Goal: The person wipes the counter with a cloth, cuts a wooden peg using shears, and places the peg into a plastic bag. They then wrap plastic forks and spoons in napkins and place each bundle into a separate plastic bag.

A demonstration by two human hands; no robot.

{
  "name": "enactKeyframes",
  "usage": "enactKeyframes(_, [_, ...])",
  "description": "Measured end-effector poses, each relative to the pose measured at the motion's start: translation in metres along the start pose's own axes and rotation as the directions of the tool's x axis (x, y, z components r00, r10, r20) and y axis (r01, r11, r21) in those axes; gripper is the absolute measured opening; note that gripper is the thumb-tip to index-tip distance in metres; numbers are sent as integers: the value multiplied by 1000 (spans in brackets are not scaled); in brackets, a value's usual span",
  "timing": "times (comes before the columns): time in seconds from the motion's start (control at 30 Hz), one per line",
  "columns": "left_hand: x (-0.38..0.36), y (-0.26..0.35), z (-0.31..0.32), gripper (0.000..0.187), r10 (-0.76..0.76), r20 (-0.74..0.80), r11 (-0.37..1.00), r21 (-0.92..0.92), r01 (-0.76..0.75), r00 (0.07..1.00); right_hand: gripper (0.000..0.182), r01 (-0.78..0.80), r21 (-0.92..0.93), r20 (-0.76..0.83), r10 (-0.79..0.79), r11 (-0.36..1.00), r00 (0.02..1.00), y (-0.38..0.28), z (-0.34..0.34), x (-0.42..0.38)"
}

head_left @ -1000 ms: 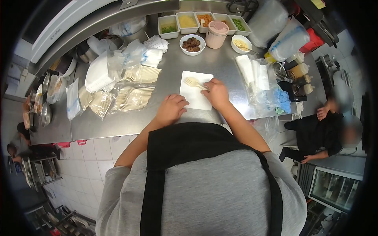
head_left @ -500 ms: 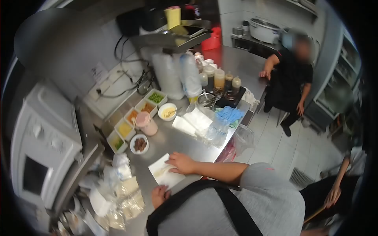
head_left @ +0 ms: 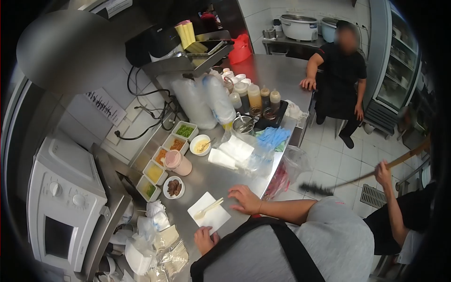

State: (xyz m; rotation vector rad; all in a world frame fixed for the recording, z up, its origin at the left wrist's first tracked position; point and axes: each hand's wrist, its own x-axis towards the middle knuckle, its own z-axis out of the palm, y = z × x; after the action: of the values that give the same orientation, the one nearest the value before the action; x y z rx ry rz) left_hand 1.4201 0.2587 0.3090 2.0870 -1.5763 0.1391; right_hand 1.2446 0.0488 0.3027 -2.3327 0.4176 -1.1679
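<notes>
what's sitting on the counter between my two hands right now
In the head view, a white napkin with a plastic fork on it lies between the left hand and the right hand, on the steel counter.

Bright, even overhead lighting; soft glare on the steel table (head_left: 263, 75); strong fisheye bending with black vignette at all frame edges; dark blurred shape upper left; slight softness throughout.
</notes>
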Motion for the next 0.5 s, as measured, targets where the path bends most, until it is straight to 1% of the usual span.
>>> enactKeyframes(0.07, [-1, -5, 1, 31, 13, 0, 1000, -11, -13, 1000, 39, -15, 11, -3, 15, 1000, 1000, 0, 2, 0])
enactKeyframes(0.17, [-1, -1, -2, 35, -17, 29, 999, -28, 18, 999, 38, -31, 12, -12, 31, 999, 999, 1, 1, 0])
enactKeyframes(0.27, [1, -2, 0, 37, 8, -64, 998, -63, -12, 998, 39, -12, 17, -14, 12, 1000, 1000, 1, 0, 1])
enactKeyframes(0.33, [0, -4, 2, 41, 5, -48, 998, -63, -8, 999, 39, -6, 18, -18, 6, 1000, 1000, 2, 0, 1])
enactKeyframes(0.37, [-1, -4, 2, 43, 4, -36, 998, -65, -6, 999, 39, -6, 17, -19, 6, 1000, 1000, 2, 0, -1])
enactKeyframes(0.5, [2, -1, 0, 57, 8, -90, 998, -61, -14, 996, 39, -15, 21, -18, 15, 1000, 1000, 7, 3, 0])
